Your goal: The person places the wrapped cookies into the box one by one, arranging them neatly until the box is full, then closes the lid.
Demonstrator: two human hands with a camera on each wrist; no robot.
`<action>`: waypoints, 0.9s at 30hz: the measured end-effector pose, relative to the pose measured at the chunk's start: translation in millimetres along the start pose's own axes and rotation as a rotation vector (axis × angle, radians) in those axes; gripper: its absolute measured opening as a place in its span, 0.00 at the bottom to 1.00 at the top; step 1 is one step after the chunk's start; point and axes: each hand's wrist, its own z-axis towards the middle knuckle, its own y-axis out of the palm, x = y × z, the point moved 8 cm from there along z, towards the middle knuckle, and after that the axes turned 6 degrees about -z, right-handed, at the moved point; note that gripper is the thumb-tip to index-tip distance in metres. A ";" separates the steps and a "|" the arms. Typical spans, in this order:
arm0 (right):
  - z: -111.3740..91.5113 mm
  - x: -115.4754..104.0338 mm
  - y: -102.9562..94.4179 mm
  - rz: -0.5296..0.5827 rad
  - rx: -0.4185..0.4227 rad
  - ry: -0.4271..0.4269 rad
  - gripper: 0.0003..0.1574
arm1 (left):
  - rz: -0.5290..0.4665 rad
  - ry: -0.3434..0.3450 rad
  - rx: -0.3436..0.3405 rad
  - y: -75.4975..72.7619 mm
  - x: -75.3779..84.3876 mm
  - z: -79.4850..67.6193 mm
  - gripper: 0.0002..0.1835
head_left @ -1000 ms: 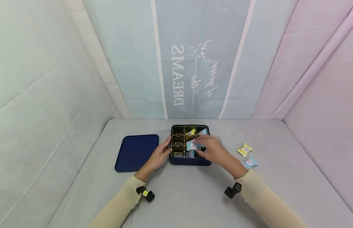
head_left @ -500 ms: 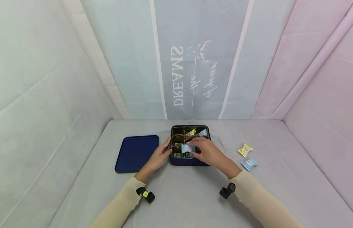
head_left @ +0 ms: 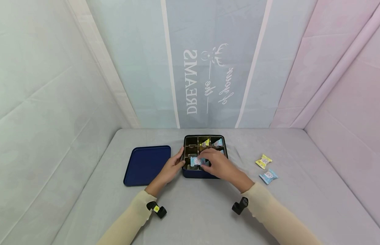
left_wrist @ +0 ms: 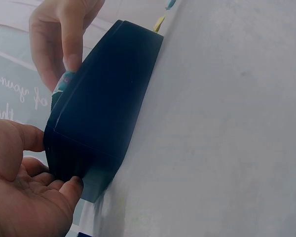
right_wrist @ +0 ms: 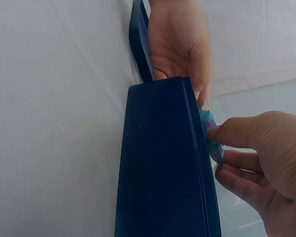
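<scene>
A dark blue box (head_left: 197, 174) with a divided gold-brown tray inside stands open on the table. My left hand (head_left: 171, 168) grips its left side, with curled fingers against the wall in the left wrist view (left_wrist: 34, 187). Between thumb and fingers, my right hand (head_left: 222, 166) pinches a blue wrapped candy (head_left: 195, 161) over the near-left compartment. At the box rim, the right wrist view shows this candy (right_wrist: 211, 129) tilted. A yellow candy (head_left: 205, 143) lies in the far middle compartment and a blue one (head_left: 218, 142) in the far right. My right hand hides part of the tray.
The dark blue lid (head_left: 148, 165) lies on the table left of the box. A loose yellow candy (head_left: 264, 161) and a loose blue candy (head_left: 268, 176) lie to the right. Fabric walls enclose the grey table (head_left: 196, 211).
My right hand has moved left with the blue candy, from the middle column to the near-left compartment. The left hand stays on the box's side.
</scene>
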 end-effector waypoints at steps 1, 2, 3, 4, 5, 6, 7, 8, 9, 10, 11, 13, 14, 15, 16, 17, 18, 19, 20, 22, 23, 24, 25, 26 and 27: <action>0.5 -0.5 1.2 -0.001 -0.007 0.003 0.19 | 0.001 -0.002 -0.004 0.3 1.6 -0.3 0.35; 0.9 -1.2 2.2 -0.003 -0.013 0.003 0.19 | 0.002 -0.002 -0.006 0.3 1.7 0.0 0.35; 1.3 -1.7 3.2 -0.004 -0.019 0.002 0.19 | 0.005 -0.001 -0.007 0.4 1.0 0.1 0.35; 1.7 -2.4 4.2 -0.006 -0.025 0.002 0.19 | 0.006 0.003 -0.006 0.2 -0.7 0.5 0.34; 2.0 -3.1 5.0 -0.005 -0.030 0.002 0.19 | 0.004 0.006 -0.003 -0.1 -4.2 1.6 0.34; 2.4 -3.8 5.7 -0.004 -0.034 0.001 0.19 | 0.004 0.010 0.003 -0.3 -8.2 3.0 0.34; 2.8 -4.7 6.4 -0.005 -0.038 -0.003 0.18 | -0.001 0.016 0.009 -0.7 -12.1 4.0 0.34; 3.3 -5.6 7.1 -0.006 -0.041 -0.007 0.18 | -0.004 0.021 0.015 -1.1 -14.5 4.4 0.34; 3.7 -6.7 7.9 -0.009 -0.044 -0.012 0.17 | -0.006 0.025 0.018 -1.4 -16.1 4.7 0.34; 4.2 -7.6 8.7 -0.011 -0.048 -0.015 0.17 | -0.011 0.029 0.021 -1.6 -17.4 4.9 0.34; 4.8 -8.6 9.4 -0.014 -0.048 -0.020 0.17 | -0.015 0.031 0.025 -1.9 -18.5 5.2 0.34; 5.9 -10.7 10.8 -0.025 -0.050 -0.033 0.16 | -0.026 0.037 0.029 -2.2 -18.9 5.1 0.34; 6.4 -11.7 11.3 -0.028 -0.050 -0.037 0.16 | -0.028 0.036 0.028 -2.3 -18.9 5.3 0.34; 7.0 -12.2 12.1 -0.031 -0.050 -0.039 0.16 | -0.031 0.035 0.026 -2.3 -18.9 5.2 0.34; 7.6 -12.8 12.7 -0.034 -0.049 -0.042 0.16 | -0.031 0.035 0.024 -2.3 -18.7 5.2 0.34; 8.1 -13.3 13.2 -0.036 -0.048 -0.043 0.16 | -0.029 0.033 0.023 -2.2 -18.7 5.2 0.34; 8.6 -13.6 13.8 -0.039 -0.047 -0.043 0.15 | -0.028 0.031 0.022 -2.2 -18.5 5.2 0.34; 9.1 -14.0 14.3 -0.039 -0.046 -0.044 0.15 | -0.027 0.028 0.021 -2.2 -18.5 5.1 0.34; 9.6 -14.4 14.8 -0.040 -0.043 -0.045 0.15 | -0.025 0.026 0.020 -2.2 -18.4 5.1 0.34; 10.5 -15.4 15.5 -0.042 -0.037 -0.050 0.15 | -0.022 0.027 0.021 -2.3 -18.1 5.0 0.34; 10.8 -15.9 15.7 -0.040 -0.032 -0.054 0.15 | -0.020 0.026 0.023 -2.4 -18.1 5.0 0.33; 11.3 -16.6 16.0 -0.039 -0.027 -0.061 0.15 | -0.019 0.026 0.024 -2.6 -18.0 5.0 0.33; 11.8 -17.2 16.3 -0.036 -0.022 -0.066 0.15 | -0.017 0.026 0.025 -2.8 -18.1 5.0 0.33; 12.4 -17.7 16.6 -0.034 -0.018 -0.071 0.15 | -0.016 0.026 0.025 -2.9 -18.0 4.9 0.33; 13.0 -18.3 16.9 -0.030 -0.014 -0.077 0.15 | -0.016 0.026 0.027 -3.1 -18.1 4.9 0.33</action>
